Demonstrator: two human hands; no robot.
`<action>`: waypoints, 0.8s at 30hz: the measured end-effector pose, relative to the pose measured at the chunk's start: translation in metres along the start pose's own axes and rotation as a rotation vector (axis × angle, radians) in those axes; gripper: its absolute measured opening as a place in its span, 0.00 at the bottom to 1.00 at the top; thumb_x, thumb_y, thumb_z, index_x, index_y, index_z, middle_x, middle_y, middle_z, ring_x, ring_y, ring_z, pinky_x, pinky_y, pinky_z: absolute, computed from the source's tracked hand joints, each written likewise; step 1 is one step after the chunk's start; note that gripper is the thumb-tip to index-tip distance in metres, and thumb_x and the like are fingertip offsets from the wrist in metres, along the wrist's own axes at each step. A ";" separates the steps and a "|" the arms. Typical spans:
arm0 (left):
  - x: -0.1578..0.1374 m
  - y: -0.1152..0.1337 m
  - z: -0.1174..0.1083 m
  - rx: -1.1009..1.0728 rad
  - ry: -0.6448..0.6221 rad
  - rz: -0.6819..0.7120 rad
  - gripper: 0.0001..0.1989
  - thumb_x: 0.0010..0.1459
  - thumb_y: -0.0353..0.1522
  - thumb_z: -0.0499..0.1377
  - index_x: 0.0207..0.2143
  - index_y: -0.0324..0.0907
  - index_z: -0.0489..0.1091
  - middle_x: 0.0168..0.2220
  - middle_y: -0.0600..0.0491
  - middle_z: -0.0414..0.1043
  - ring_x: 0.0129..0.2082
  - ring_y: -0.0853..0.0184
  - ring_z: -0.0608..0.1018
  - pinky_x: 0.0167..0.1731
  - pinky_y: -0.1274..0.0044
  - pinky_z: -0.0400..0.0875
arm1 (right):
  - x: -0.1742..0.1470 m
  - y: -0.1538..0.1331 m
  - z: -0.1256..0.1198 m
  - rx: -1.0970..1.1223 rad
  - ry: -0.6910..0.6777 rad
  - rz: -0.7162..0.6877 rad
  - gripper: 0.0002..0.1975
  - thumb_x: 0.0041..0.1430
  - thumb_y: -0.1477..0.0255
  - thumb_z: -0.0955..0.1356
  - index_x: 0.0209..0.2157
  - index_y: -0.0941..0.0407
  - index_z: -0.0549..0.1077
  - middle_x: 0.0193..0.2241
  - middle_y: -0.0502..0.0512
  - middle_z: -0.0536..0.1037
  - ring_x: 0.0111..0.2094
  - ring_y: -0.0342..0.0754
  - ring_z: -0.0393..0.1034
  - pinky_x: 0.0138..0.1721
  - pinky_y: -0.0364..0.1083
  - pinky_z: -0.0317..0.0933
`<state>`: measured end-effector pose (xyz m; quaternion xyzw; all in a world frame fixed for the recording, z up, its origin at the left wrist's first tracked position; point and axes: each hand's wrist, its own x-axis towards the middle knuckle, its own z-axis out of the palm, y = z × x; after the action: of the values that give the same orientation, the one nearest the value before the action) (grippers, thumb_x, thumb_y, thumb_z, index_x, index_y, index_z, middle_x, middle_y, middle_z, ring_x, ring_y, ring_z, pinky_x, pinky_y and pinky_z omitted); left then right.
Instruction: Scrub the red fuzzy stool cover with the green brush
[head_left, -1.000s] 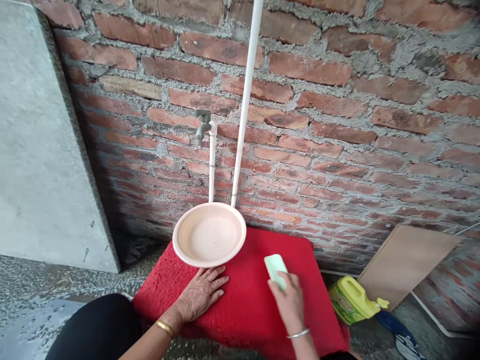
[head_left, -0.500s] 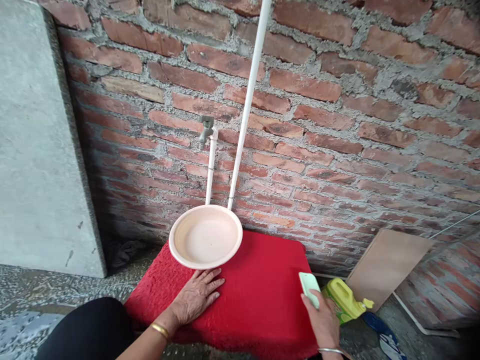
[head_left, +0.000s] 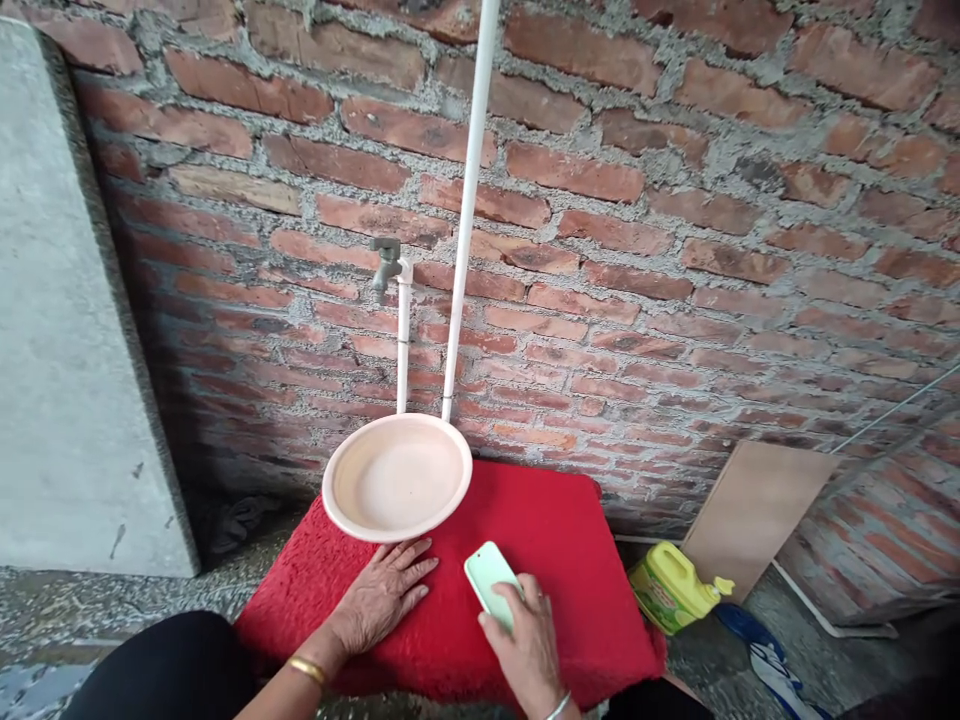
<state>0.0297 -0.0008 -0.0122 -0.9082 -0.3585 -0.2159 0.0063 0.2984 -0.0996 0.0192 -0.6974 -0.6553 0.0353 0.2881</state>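
A red cloth, thick and fluffy at its left side, lies spread over a low flat surface. My left hand rests flat on it with fingers spread, just below the rim of a pale pink basin. My right hand is closed around a light green scrub brush with a small hole at its far end. The brush sits over the middle of the red cloth, its underside hidden from me. Inside the basin only its pale bottom shows.
Behind the cloth rises a brick wall with a tap and a white pipe. A yellow detergent jug, slippers and a brown board are at the right. A grey slab stands at the left.
My right hand has carried the brush leftward from the cloth's right edge to its middle. The left hand stays on the cloth. The whole view has shifted slightly.
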 end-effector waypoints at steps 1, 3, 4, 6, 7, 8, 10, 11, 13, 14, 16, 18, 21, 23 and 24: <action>0.000 0.000 0.000 -0.002 0.005 0.001 0.19 0.68 0.42 0.53 0.59 0.58 0.66 0.60 0.55 0.68 0.60 0.60 0.69 0.60 0.63 0.61 | 0.000 0.005 -0.003 -0.015 0.002 0.011 0.11 0.52 0.64 0.71 0.40 0.44 0.77 0.40 0.52 0.74 0.39 0.52 0.72 0.42 0.50 0.65; 0.000 0.000 0.001 -0.012 0.020 0.001 0.19 0.67 0.42 0.53 0.59 0.57 0.67 0.60 0.55 0.68 0.60 0.60 0.69 0.61 0.63 0.61 | -0.001 0.031 -0.016 -0.037 0.027 0.065 0.11 0.53 0.62 0.70 0.39 0.45 0.78 0.40 0.53 0.75 0.39 0.52 0.72 0.42 0.50 0.65; 0.000 0.000 0.002 -0.015 0.025 -0.001 0.19 0.67 0.42 0.54 0.59 0.57 0.67 0.60 0.55 0.68 0.60 0.60 0.69 0.61 0.63 0.61 | -0.002 0.051 -0.026 -0.045 0.047 0.102 0.12 0.54 0.60 0.69 0.39 0.46 0.78 0.39 0.54 0.75 0.38 0.53 0.72 0.42 0.51 0.65; 0.000 0.000 0.004 -0.019 0.027 -0.001 0.19 0.67 0.42 0.54 0.59 0.57 0.67 0.60 0.54 0.68 0.60 0.60 0.69 0.61 0.63 0.60 | -0.006 0.096 -0.051 -0.066 0.099 0.203 0.17 0.54 0.54 0.66 0.40 0.48 0.78 0.39 0.56 0.75 0.38 0.54 0.73 0.42 0.52 0.65; 0.000 0.000 0.005 -0.020 0.026 -0.001 0.19 0.67 0.41 0.54 0.59 0.57 0.67 0.60 0.54 0.68 0.60 0.60 0.69 0.61 0.63 0.60 | -0.010 0.118 -0.064 -0.084 0.130 0.269 0.21 0.53 0.51 0.65 0.40 0.49 0.78 0.38 0.57 0.75 0.38 0.56 0.73 0.41 0.53 0.66; 0.000 0.000 0.005 -0.022 0.025 -0.001 0.19 0.67 0.41 0.54 0.59 0.57 0.67 0.61 0.54 0.68 0.60 0.59 0.69 0.61 0.63 0.60 | -0.014 0.138 -0.076 -0.110 0.166 0.343 0.24 0.52 0.48 0.64 0.40 0.50 0.78 0.38 0.58 0.75 0.38 0.57 0.73 0.40 0.54 0.66; 0.001 0.000 0.005 -0.028 0.026 0.000 0.19 0.67 0.41 0.54 0.59 0.56 0.67 0.60 0.54 0.68 0.60 0.59 0.69 0.61 0.62 0.60 | -0.022 0.166 -0.097 -0.168 0.243 0.475 0.30 0.49 0.44 0.61 0.40 0.51 0.77 0.36 0.60 0.74 0.40 0.61 0.72 0.38 0.56 0.66; 0.001 0.001 0.005 -0.031 0.027 -0.002 0.18 0.67 0.41 0.54 0.59 0.56 0.67 0.60 0.54 0.68 0.60 0.59 0.69 0.61 0.62 0.60 | -0.025 0.173 -0.103 -0.188 0.279 0.514 0.32 0.48 0.42 0.61 0.41 0.51 0.77 0.36 0.60 0.74 0.40 0.63 0.72 0.37 0.57 0.66; 0.001 0.001 0.004 -0.035 0.026 -0.004 0.18 0.67 0.41 0.54 0.58 0.56 0.68 0.60 0.54 0.68 0.60 0.59 0.69 0.61 0.62 0.60 | -0.029 0.168 -0.105 -0.181 0.321 0.512 0.32 0.49 0.41 0.61 0.41 0.51 0.76 0.35 0.61 0.74 0.41 0.63 0.72 0.38 0.56 0.67; 0.001 0.001 0.004 -0.034 0.024 -0.005 0.18 0.67 0.41 0.54 0.58 0.56 0.68 0.60 0.54 0.68 0.60 0.59 0.69 0.61 0.62 0.60 | -0.030 0.157 -0.101 -0.149 0.318 0.471 0.31 0.50 0.42 0.61 0.41 0.51 0.76 0.36 0.60 0.74 0.41 0.61 0.72 0.39 0.56 0.67; 0.000 0.000 0.004 -0.027 0.016 -0.005 0.18 0.67 0.41 0.53 0.58 0.56 0.68 0.60 0.53 0.68 0.60 0.59 0.69 0.61 0.62 0.61 | -0.030 0.125 -0.082 -0.054 0.261 0.337 0.26 0.53 0.45 0.64 0.40 0.50 0.77 0.38 0.58 0.74 0.40 0.57 0.73 0.42 0.53 0.67; 0.000 -0.001 0.005 -0.014 0.001 -0.006 0.19 0.68 0.42 0.53 0.59 0.56 0.67 0.60 0.53 0.68 0.60 0.59 0.69 0.60 0.62 0.61 | -0.031 0.088 -0.057 0.018 0.159 0.191 0.19 0.55 0.50 0.67 0.39 0.48 0.78 0.40 0.56 0.74 0.40 0.54 0.73 0.43 0.51 0.67; 0.000 -0.002 0.005 0.003 -0.017 -0.004 0.19 0.68 0.42 0.52 0.59 0.56 0.67 0.61 0.53 0.68 0.60 0.58 0.69 0.59 0.61 0.62 | -0.032 0.049 -0.028 0.026 0.046 0.058 0.12 0.56 0.57 0.68 0.40 0.44 0.77 0.41 0.52 0.74 0.40 0.52 0.72 0.43 0.50 0.66; 0.000 -0.002 0.006 0.006 -0.014 -0.001 0.19 0.68 0.42 0.52 0.59 0.56 0.67 0.61 0.53 0.68 0.60 0.58 0.69 0.59 0.62 0.62 | -0.032 0.045 -0.024 0.011 0.026 0.049 0.12 0.56 0.58 0.69 0.41 0.43 0.77 0.41 0.52 0.75 0.39 0.52 0.72 0.43 0.51 0.66; 0.000 -0.002 0.006 0.002 -0.008 0.000 0.19 0.68 0.42 0.52 0.59 0.56 0.67 0.60 0.53 0.68 0.60 0.59 0.69 0.59 0.62 0.62 | -0.031 0.050 -0.027 0.008 0.027 0.065 0.12 0.56 0.57 0.68 0.41 0.44 0.78 0.41 0.52 0.75 0.39 0.53 0.73 0.43 0.51 0.66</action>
<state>0.0311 0.0019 -0.0178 -0.9090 -0.3590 -0.2119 0.0059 0.3501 -0.1372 0.0086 -0.7176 -0.6281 0.0381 0.2984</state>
